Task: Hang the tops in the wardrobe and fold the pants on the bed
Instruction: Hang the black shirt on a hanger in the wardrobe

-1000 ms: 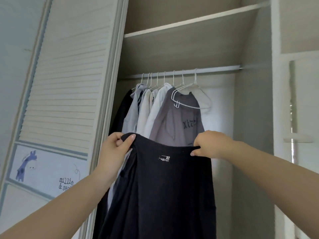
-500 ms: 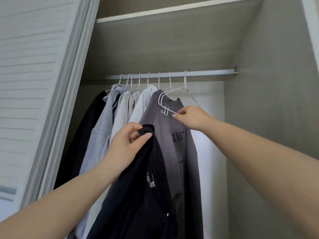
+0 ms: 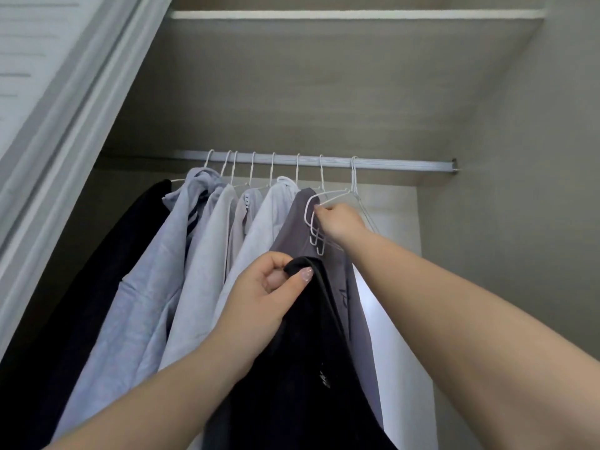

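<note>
My left hand (image 3: pixel 264 298) grips the bunched top edge of a black top (image 3: pixel 302 368), which hangs down in front of the open wardrobe. Higher up, my right hand (image 3: pixel 339 222) pinches an empty white wire hanger (image 3: pixel 311 219) that hangs from the metal rail (image 3: pixel 406 164), at the right end of the row. Just left of that hanger hangs a dark grey top (image 3: pixel 298 228) with printed lettering. Further left on the rail hang several pale tops (image 3: pixel 207 254) and a black garment (image 3: pixel 107 254).
A shelf (image 3: pixel 324 15) runs above the rail. The louvred wardrobe door (image 3: pixel 48 76) stands at the left. The rail's right stretch is bare up to the wardrobe's side wall (image 3: pixel 519 222). A white back panel (image 3: pixel 402 368) shows below my right arm.
My right hand let go of the black top and rose to the empty hanger. The top now hangs bunched from my left hand alone. My view tilted up and moved closer.
</note>
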Tool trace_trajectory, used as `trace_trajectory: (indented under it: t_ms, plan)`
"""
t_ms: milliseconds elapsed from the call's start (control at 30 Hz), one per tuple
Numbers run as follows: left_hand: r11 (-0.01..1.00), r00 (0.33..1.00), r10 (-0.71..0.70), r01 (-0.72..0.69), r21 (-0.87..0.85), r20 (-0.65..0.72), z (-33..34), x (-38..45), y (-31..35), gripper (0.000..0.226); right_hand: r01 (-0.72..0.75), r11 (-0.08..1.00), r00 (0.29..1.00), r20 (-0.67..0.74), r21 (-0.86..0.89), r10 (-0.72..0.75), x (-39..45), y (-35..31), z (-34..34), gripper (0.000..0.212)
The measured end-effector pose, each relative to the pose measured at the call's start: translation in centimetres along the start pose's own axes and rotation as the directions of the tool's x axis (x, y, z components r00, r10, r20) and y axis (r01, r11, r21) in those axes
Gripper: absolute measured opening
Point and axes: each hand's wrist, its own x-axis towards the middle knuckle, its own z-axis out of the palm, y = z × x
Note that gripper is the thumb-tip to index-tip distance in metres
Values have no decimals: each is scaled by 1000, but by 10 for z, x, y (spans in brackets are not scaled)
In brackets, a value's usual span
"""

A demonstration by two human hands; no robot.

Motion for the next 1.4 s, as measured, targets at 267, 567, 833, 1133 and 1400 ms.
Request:
trace_trajectory:
  t_ms: [267,567,833,1133,1400]
  plan:
    - [999,999,-40,40,17,31,1,1,-15,8,-123,903,992,22,411,125,5,5,8,39]
    - [994,998,-66,66,84,4,-3,1,-13,11,-120,847,993,47,518,112,3,-20,10,44]
    - [997,998,-54,55,47,-17,-10,0,-7,8,-59,833,998,21,550,56,-1,-21,11,41]
    - [997,997,-72,72,31,-14,-11,-8,-7,10,45,851,977,-200,523,71,-13,-14,10,38]
    - [996,996,-89,89,17,4,-10,-15,-7,11,-74,847,940,-247,527,236,-18,-5,-13,33]
